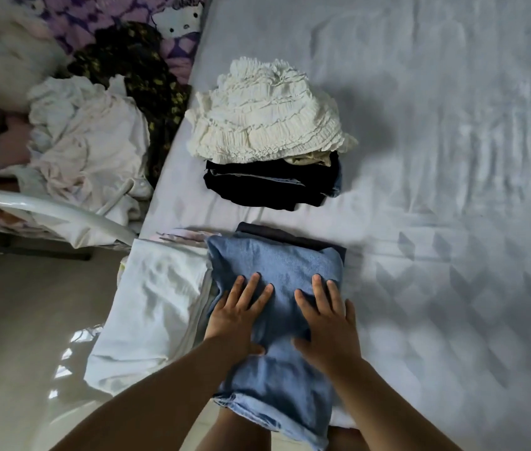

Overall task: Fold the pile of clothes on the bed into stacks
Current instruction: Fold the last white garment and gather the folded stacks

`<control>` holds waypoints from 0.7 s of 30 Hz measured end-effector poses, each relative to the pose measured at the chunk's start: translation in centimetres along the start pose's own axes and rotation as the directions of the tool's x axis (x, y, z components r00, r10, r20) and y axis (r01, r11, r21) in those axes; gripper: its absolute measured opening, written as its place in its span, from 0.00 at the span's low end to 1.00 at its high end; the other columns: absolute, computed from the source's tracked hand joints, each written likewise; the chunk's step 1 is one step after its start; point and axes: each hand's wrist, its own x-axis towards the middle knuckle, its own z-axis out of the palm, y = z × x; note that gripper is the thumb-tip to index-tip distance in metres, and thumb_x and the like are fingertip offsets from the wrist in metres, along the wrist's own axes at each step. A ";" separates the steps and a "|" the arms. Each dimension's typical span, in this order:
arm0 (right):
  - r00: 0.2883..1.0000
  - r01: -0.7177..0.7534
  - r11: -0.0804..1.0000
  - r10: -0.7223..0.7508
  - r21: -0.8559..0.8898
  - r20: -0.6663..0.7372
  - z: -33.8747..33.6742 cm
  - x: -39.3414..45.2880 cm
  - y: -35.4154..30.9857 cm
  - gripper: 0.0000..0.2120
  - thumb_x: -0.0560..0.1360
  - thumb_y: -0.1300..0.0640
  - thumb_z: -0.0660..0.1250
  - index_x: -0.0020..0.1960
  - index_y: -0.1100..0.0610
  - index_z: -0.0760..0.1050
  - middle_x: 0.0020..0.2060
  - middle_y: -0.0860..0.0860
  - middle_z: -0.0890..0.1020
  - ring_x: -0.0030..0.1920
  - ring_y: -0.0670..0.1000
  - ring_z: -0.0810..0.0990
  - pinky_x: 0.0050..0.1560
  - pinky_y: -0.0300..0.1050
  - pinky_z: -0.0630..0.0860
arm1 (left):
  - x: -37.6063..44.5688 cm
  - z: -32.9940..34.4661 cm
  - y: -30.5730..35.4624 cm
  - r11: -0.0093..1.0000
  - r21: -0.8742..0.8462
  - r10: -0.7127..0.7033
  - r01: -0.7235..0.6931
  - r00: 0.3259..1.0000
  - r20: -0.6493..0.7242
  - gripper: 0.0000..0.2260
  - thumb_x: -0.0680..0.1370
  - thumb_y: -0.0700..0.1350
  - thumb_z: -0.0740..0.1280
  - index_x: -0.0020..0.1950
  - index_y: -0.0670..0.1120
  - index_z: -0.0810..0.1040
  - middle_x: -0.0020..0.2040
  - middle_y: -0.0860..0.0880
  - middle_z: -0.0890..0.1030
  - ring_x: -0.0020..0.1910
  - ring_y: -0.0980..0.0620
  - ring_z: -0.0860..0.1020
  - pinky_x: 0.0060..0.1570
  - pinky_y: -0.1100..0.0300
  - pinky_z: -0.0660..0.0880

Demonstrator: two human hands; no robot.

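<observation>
Left hand and right hand, fingers straight and spread, press flat on folded blue denim at the bed's 6 o'clock edge; folded stack at 12 o'clock.

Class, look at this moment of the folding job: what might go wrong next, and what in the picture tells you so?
1. The light blue denim garment hangs past the bed edge; once the left hand and right hand, pressing flat, lift, it may slide off.
2. The cream ruffled garment overhangs the folded black clothes beneath and could topple.
</observation>
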 end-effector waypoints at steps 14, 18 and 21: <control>0.871 -0.077 0.830 0.326 0.552 -0.369 -16.1 19.1 1.5 0.31 0.71 0.39 0.62 0.64 0.61 0.73 0.59 0.59 0.77 0.61 0.59 0.73 0.60 0.52 0.71 | 10.7 -20.0 -7.5 0.888 -0.406 -0.131 -0.214 0.729 -0.672 0.29 0.74 0.60 0.55 0.70 0.46 0.70 0.71 0.42 0.67 0.69 0.42 0.67 0.67 0.50 0.64; 0.890 -0.151 0.845 0.342 0.514 -0.301 -17.3 24.2 1.1 0.40 0.68 0.28 0.51 0.69 0.53 0.69 0.63 0.59 0.74 0.64 0.59 0.71 0.61 0.57 0.70 | 14.8 -23.2 -8.8 0.865 -0.459 -0.173 -0.203 0.738 -0.652 0.27 0.76 0.59 0.55 0.73 0.50 0.65 0.75 0.45 0.62 0.73 0.44 0.61 0.70 0.50 0.60; 0.907 -0.314 0.818 0.409 0.482 -0.103 -17.7 28.3 0.2 0.42 0.67 0.25 0.53 0.74 0.47 0.60 0.70 0.58 0.65 0.71 0.59 0.63 0.67 0.61 0.63 | 17.5 -24.1 -9.6 0.832 -0.515 -0.192 -0.207 0.763 -0.617 0.30 0.75 0.64 0.50 0.72 0.50 0.67 0.75 0.45 0.61 0.74 0.45 0.60 0.71 0.48 0.60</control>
